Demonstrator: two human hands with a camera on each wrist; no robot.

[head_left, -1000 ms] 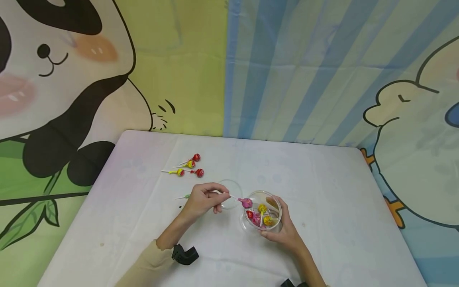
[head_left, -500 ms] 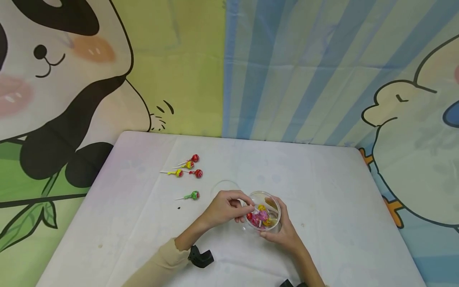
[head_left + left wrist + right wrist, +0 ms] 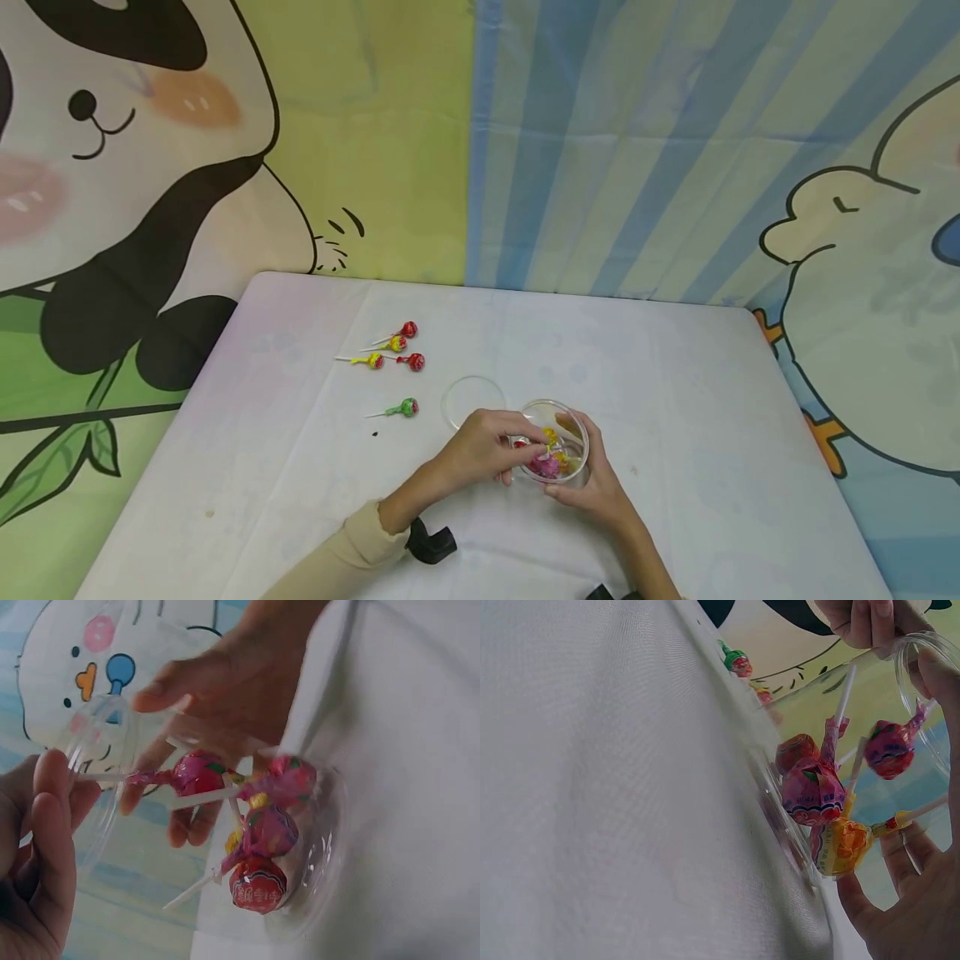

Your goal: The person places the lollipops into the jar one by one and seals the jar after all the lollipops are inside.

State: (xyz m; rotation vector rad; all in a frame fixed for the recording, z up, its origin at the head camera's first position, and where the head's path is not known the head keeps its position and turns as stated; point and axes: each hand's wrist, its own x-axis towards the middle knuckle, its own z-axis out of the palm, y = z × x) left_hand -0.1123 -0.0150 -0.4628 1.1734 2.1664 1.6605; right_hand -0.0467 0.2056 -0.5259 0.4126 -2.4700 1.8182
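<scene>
My left hand (image 3: 487, 450) is at the mouth of a clear plastic jar (image 3: 581, 429), pinching the white stick of a pink lollipop (image 3: 199, 774). That lollipop hangs inside the jar above the others, as the right wrist view also shows. My right hand (image 3: 600, 483) grips the jar from the right side. Inside lie several wrapped lollipops: a red lollipop (image 3: 259, 885), a pink lollipop (image 3: 814, 791) and a yellow lollipop (image 3: 844, 847) among them. In the head view my left fingers hide part of the jar's contents.
Left of the jar lie a green lollipop (image 3: 408, 407), two red lollipops (image 3: 416, 362) and two yellow lollipops (image 3: 375, 361). A clear round lid (image 3: 474, 379) lies just behind my left hand on the white tablecloth (image 3: 675, 392). A printed curtain (image 3: 600, 150) stands behind.
My left hand has moved right and toward me, carrying the pink lollipop from beside the rim into the jar. The green lollipop came into full view. My right hand keeps its hold.
</scene>
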